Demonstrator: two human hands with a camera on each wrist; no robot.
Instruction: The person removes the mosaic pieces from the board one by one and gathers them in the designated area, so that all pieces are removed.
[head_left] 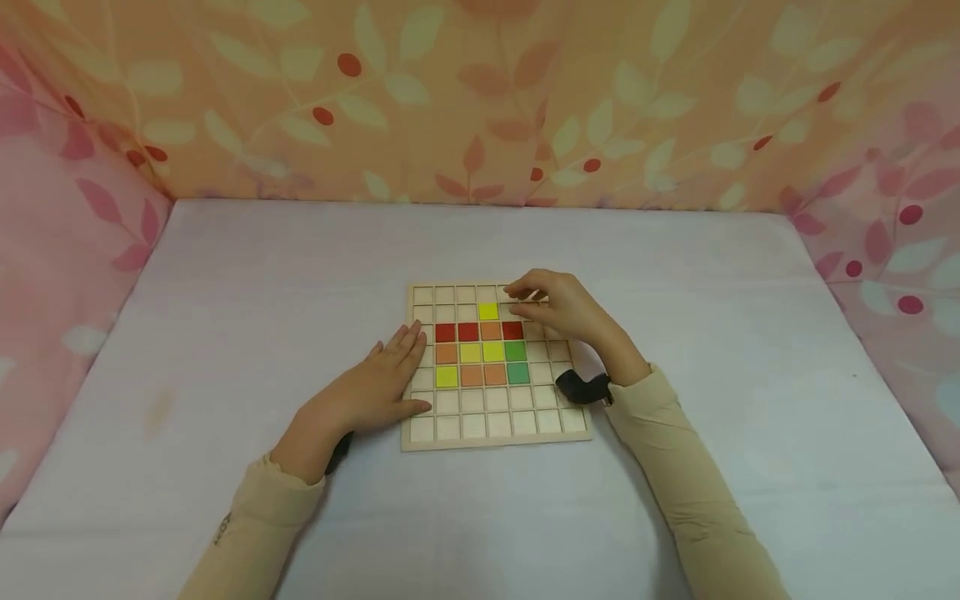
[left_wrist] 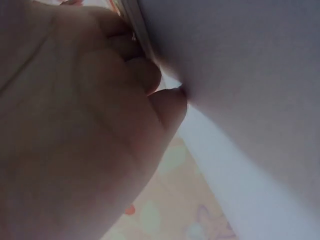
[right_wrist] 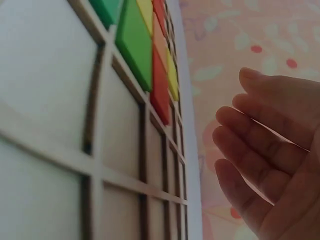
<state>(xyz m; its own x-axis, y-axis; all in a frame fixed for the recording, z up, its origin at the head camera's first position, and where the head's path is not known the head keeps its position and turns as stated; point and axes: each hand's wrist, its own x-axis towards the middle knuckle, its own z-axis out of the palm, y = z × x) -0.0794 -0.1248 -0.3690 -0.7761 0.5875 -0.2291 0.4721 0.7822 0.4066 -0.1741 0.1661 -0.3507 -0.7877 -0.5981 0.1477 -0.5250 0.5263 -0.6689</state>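
A wooden grid board lies flat on the table, with coloured square tiles in its middle cells. One yellow tile sits alone above a row of red, orange and red tiles. Below come rows of orange, yellow and green, ending in a teal tile at the lower right. My left hand rests along the board's left edge, fingers straight, thumb at the frame. Over the upper right cells hovers my right hand, fingers loosely bent. The right wrist view shows nothing between its thumb and fingers, which stand apart from the board.
A white cloth covers the table on all sides of the board. Flowered curtains hang behind it and at both sides. A black wrist strap piece overhangs the board's right part.
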